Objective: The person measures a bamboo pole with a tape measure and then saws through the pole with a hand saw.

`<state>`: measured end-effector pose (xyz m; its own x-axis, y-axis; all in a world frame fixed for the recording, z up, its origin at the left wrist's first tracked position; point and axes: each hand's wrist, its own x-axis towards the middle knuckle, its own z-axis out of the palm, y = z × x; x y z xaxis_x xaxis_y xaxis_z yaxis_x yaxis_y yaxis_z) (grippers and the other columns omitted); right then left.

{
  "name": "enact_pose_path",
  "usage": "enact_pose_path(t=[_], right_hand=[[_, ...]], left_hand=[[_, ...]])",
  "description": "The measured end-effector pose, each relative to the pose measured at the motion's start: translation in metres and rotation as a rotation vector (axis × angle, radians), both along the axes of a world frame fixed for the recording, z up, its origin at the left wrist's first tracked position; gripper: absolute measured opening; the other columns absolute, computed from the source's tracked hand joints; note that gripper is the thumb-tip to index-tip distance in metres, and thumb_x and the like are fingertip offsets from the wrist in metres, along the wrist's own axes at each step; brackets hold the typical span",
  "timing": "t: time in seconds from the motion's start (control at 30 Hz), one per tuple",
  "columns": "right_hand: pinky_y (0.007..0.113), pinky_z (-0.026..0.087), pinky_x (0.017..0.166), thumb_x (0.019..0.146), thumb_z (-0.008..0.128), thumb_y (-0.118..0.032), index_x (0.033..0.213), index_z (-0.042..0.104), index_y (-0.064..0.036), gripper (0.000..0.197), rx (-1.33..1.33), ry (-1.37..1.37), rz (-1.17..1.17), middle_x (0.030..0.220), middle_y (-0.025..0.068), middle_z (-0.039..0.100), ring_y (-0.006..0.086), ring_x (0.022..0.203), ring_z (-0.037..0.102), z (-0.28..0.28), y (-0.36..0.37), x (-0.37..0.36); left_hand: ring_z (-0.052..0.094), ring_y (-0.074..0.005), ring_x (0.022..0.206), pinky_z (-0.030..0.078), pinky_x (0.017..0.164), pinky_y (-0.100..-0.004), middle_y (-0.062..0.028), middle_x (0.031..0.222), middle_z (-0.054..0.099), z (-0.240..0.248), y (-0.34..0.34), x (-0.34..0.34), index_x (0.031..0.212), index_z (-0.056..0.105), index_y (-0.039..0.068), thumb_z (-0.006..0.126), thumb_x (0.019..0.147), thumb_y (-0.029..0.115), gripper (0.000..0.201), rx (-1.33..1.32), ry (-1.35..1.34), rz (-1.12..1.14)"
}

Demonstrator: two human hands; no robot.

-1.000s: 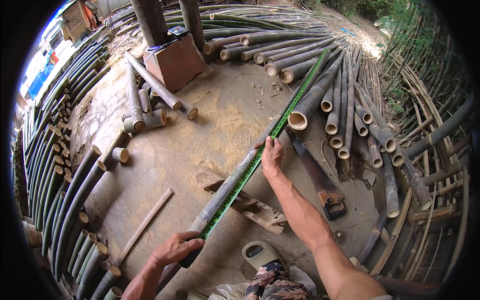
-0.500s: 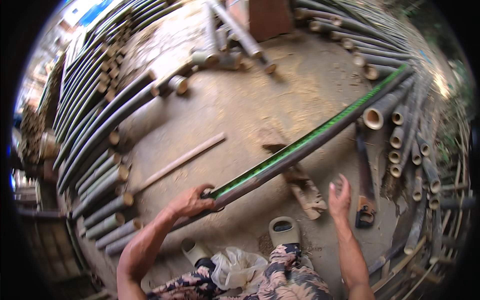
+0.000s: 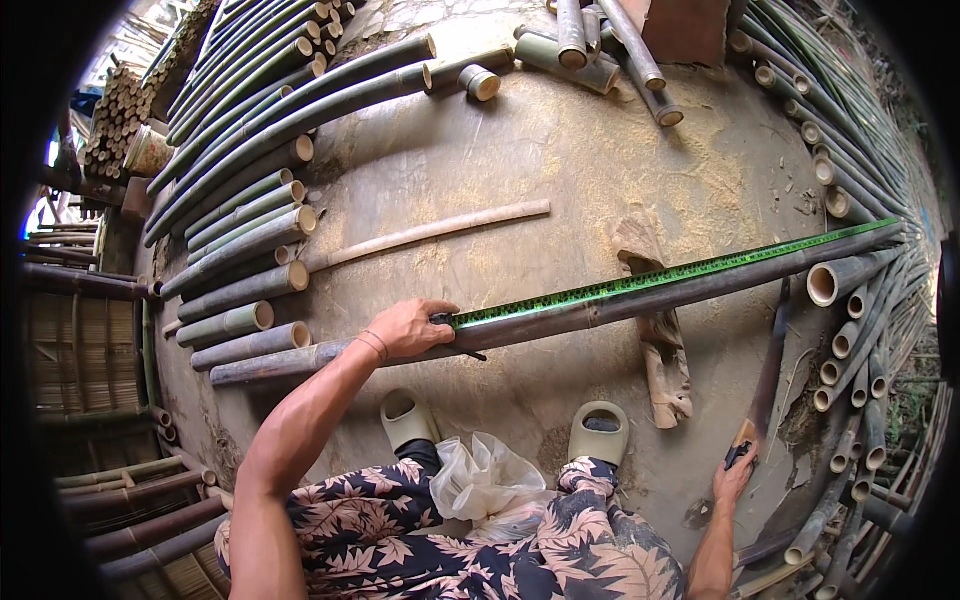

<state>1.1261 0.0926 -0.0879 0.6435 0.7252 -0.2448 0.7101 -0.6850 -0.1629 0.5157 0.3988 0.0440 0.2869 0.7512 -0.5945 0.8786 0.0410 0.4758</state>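
A long dark bamboo pole (image 3: 620,304) lies slantwise in front of me, from the left stack to the far right. Along its upper side runs a green tape measure (image 3: 640,284), pulled out far to the right. Closed over the tape's dark case, my left hand (image 3: 408,328) rests on the pole, a thin dark strap sticking out beneath. On the right, my right hand (image 3: 735,478) is closed around the handle of a handsaw (image 3: 770,375). The saw's long blade points away from me, its tip near the pole. A forked wooden block (image 3: 664,370) crosses under the pole.
Cut bamboo poles (image 3: 250,275) are stacked on the left, and more bamboo tubes (image 3: 850,325) lie at the right. A pale bamboo strip (image 3: 430,232) sits on the sawdust-strewn floor (image 3: 560,150). A plastic bag (image 3: 485,475) lies between my legs, near my sandals (image 3: 600,433).
My right hand has gone from open in the air down to the saw handle and closed on it. The view has turned. My left hand stays at the tape case.
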Motion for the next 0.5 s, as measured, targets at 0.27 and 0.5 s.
enact_pose_path(t=[0.27,0.5], right_hand=[[0.039,0.042,0.100,0.084,0.064,-0.007,0.141,0.043,0.0021,0.061,0.439,0.199,-0.198,0.130,0.0267,0.057,0.0406,0.114,0.058,0.054,-0.022,-0.072],[0.039,0.043,0.098,0.089,0.063,-0.011,0.141,0.042,0.0079,0.059,0.570,0.381,-0.307,0.130,0.0261,0.056,0.0346,0.115,0.057,0.094,-0.113,-0.170]], left_hand=[[0.068,-0.0300,0.092,0.051,0.088,-0.0357,-0.0193,0.104,0.070,0.002,-0.007,-0.002,0.122,0.066,0.012,0.061,0.076,0.034,0.051,-0.085,0.021,0.026],[0.068,-0.0315,0.097,0.051,0.091,-0.0351,-0.0192,0.109,0.070,0.010,-0.025,0.005,0.124,0.065,0.012,0.061,0.075,0.035,0.054,-0.036,0.027,0.015]])
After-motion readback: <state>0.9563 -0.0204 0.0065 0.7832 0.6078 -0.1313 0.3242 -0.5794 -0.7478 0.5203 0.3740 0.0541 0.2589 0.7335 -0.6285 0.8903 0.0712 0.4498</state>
